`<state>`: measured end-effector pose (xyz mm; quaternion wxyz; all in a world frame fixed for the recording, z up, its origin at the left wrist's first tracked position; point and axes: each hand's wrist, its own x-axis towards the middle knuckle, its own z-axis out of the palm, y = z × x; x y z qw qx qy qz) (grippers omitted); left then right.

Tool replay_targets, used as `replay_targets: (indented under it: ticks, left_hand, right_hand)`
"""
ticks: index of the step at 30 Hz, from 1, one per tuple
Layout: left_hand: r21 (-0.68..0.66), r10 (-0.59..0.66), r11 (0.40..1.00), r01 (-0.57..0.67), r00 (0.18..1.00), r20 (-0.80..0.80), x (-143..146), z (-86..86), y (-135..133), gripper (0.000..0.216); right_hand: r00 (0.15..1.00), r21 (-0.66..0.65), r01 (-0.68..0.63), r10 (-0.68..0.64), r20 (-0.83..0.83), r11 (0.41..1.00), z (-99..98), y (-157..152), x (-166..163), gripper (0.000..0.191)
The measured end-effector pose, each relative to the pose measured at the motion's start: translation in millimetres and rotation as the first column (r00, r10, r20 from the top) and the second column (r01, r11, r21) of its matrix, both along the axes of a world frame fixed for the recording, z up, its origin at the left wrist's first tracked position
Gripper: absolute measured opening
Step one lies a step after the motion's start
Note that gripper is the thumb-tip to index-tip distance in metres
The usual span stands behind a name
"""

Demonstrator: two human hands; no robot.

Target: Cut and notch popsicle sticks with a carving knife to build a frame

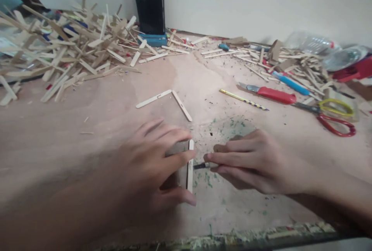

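Near the front of the table a wooden popsicle stick (190,173) lies lengthwise away from me. My left hand (157,161) grips it, fingertips on its upper part and thumb at its near end. From the right, my right hand (250,161) is closed around a craft knife, most of it hidden by the fingers. The dark blade (200,166) points left at the stick's middle, close to its edge; I cannot tell whether they touch. Further off, one popsicle stick with a small notch (154,99) and another marked popsicle stick (182,106) meet in an angle.
A large heap of sticks (78,45) fills the back left, beside a dark phone (149,2) in a blue stand (152,40). To the right lie a yellow pencil (244,100), a red-handled knife (276,94), scissors (334,113), more sticks and plastic bottles (315,44). Green shavings dot the table.
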<state>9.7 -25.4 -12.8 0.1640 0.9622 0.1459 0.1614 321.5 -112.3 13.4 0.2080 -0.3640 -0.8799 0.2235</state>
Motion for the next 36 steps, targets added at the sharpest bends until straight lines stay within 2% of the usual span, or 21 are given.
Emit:
replay_targets:
  ticks: [4, 10, 16, 21, 31, 36]
  left_hand:
    - [-0.014, 0.067, 0.998, -0.067, 0.998, -0.005, -2.2, 1.4, 0.2, 0.053]
    - [0.014, 0.03, 0.999, -0.028, 0.987, -0.155, -0.2, 7.3, 7.5, 0.057]
    - [0.018, 0.031, 0.999, -0.028, 0.988, -0.15, 1.6, 5.7, 7.7, 0.07]
    - [0.011, 0.031, 1.0, -0.029, 0.983, -0.183, 1.3, 4.5, 7.3, 0.075]
    - [-0.021, 0.027, 0.999, -0.032, 0.978, -0.205, 1.2, 9.8, 6.5, 0.073]
    - [-0.049, 0.049, 0.997, -0.058, 0.984, -0.17, 1.0, 3.2, 5.6, 0.073]
  right_hand:
    - [0.997, -0.087, 0.012, -0.019, -0.081, 0.996, -0.4, -1.1, 2.3, 0.028]
    - [0.995, -0.057, 0.068, -0.072, -0.067, 0.996, -3.6, -1.7, 5.5, 0.029]
    - [0.996, -0.033, 0.085, -0.085, -0.017, 0.996, -4.7, -2.7, 4.3, 0.033]
    - [0.995, -0.049, 0.072, -0.076, -0.07, 0.996, -3.8, -0.9, 4.3, 0.031]
    - [0.996, -0.083, 0.055, -0.06, -0.063, 0.995, 1.8, 0.0, 5.4, 0.029]
    - [0.997, -0.005, 0.054, -0.054, -0.052, 0.999, -1.6, -1.8, 3.8, 0.033]
